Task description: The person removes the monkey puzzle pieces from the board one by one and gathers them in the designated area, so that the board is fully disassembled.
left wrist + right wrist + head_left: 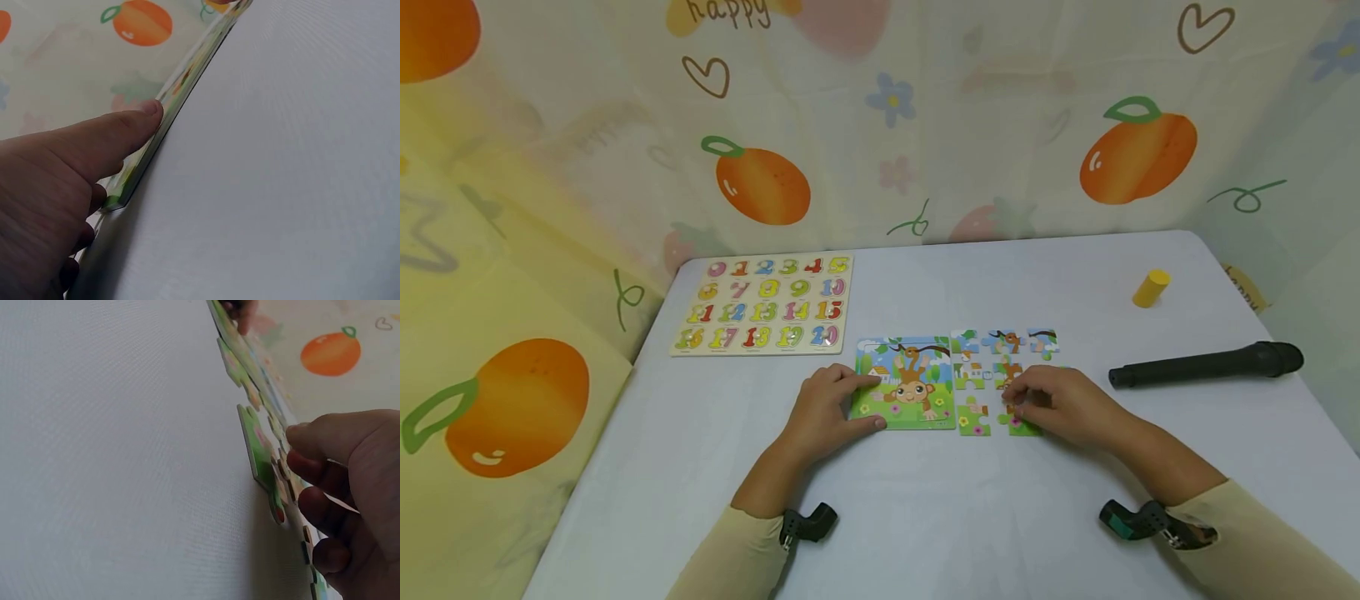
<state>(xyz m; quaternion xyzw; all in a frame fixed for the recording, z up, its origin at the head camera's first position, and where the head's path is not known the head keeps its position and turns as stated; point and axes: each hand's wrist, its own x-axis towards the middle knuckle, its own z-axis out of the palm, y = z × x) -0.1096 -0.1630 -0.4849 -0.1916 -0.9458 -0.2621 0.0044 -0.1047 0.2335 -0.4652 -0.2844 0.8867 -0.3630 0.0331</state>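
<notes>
A square picture puzzle board (912,408) with a hanging monkey on a green meadow lies mid-table. My left hand (831,410) is at its left side, index finger on the picture and thumb (134,125) along the near edge. Loose jigsaw pieces (974,419) lie in rough rows right of the board, some hidden by my right hand (1063,402). That hand is low over them, fingers bent, with thumb and index tips close together among the pieces. I cannot tell whether a piece is pinched there. A green piece (256,447) lies just beside the fingertips in the right wrist view.
A wooden number board (760,302) with coloured numerals lies at the back left. At the back right stands a yellow cylinder (1151,288). A black microphone (1206,365) lies to the right of my right hand. A fruit-print cloth (917,125) hangs behind the table.
</notes>
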